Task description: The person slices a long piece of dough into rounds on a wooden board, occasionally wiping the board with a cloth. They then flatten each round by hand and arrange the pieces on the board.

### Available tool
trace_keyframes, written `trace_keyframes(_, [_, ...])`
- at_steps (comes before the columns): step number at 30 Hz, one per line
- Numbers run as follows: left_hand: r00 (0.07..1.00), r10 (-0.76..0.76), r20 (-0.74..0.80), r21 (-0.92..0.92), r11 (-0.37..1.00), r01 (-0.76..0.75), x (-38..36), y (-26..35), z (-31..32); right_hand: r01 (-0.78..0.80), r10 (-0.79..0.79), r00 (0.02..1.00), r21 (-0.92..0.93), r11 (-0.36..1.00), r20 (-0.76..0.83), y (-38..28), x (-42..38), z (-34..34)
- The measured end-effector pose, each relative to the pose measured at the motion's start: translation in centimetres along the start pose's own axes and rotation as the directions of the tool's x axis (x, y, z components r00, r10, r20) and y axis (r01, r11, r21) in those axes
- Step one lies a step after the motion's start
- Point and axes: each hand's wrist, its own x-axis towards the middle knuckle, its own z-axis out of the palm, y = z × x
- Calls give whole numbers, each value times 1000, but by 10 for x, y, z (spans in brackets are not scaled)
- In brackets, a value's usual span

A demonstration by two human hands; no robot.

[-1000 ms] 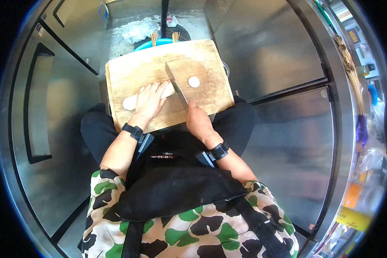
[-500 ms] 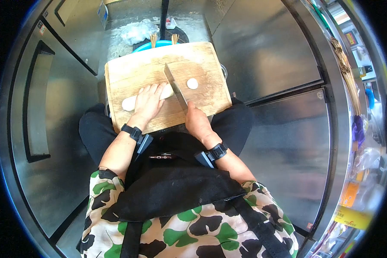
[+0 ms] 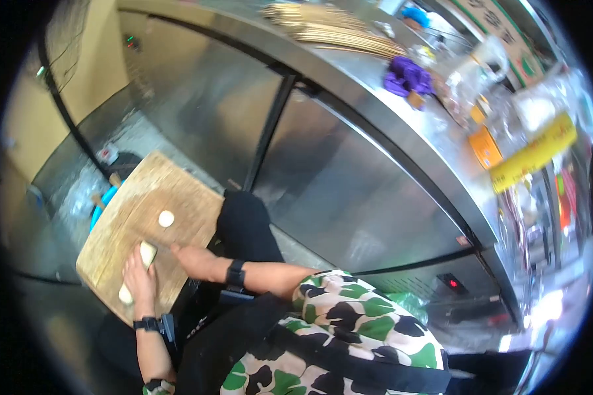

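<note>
A wooden cutting board (image 3: 188,194) rests across my lap. My left hand (image 3: 138,280) presses down on a long, peeled white radish (image 3: 148,251), its fingers bent over the top. Both ends of the radish show past the hand. My right hand (image 3: 194,261) is closed around the handle of a kitchen knife, beside the cut end of the radish. The blade is blurred against the wood and hard to make out. One round white slice (image 3: 167,218) lies on the board, apart from both hands.
Stainless steel cabinet doors (image 3: 356,184) stand close on my right. Above them, a counter holds bundled wooden sticks (image 3: 336,29), a purple cloth-like bundle (image 3: 407,76), plastic bags and a long yellow box (image 3: 534,153). Behind the board, a blue basin (image 3: 103,204) partly shows.
My view has swung right, so the board now appears lower left and more of the counter shows. Both hands keep their holds; the slice stays on the board.
</note>
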Motion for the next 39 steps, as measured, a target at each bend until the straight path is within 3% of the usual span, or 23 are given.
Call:
trace_keyframes(4, [998, 46, -44, -14, 999, -47, -1, -14, 13, -51, 51, 999, 26, 998, 15, -9, -1, -5])
trace_keyframes(5, [999, 34, -12, -21, 999, -34, -1, -10, 9, 2, -2, 999, -16, 1000, -47, -5, 0, 4])
trace_keyframes(15, [990, 121, 72, -7, 993, -120, -9, -15, -16, 19, -21, 999, -48, 999, -32, -8, 3, 6])
trace_keyframes(19, [991, 60, 120, -50, 997, -55, -19, -22, -21, -12, 12, 1000, -14, 1000, -21, -5, 2, 4])
trace_keyframes(22, [997, -1, 83, -3, 1000, 1, -27, -29, -22, 9, -9, 1000, 1, 1000, -20, -5, 2, 2])
trace_keyframes(25, [979, 70, 189, 66, 994, -84, -26, -31, -37, 23, -23, 1000, 11, 1000, 21, 0, 6, 3])
trace_keyframes(28, [969, 36, 243, 92, 994, -60, -28, -38, -30, 0, 1, 1000, 70, 998, -14, -6, -1, -7])
trace_keyframes(31, [982, 134, 133, 39, 989, -140, -32, -41, -26, 61, -53, 991, 66, 996, -125, 41, 40, 58])
trace_keyframes(33, [986, 123, 114, 53, 990, -130, -32, -50, -19, 101, -98, 973, 5, 995, -209, 6, 5, 13])
trace_keyframes(35, [989, 125, 85, 93, 987, -133, -32, -63, -4, 88, -92, 981, -32, 996, -173, -4, -4, -3])
trace_keyframes(39, [988, 127, 89, 87, 987, -135, -35, -70, -2, 3, 1, 998, -69, 998, 61, 26, 35, 37])
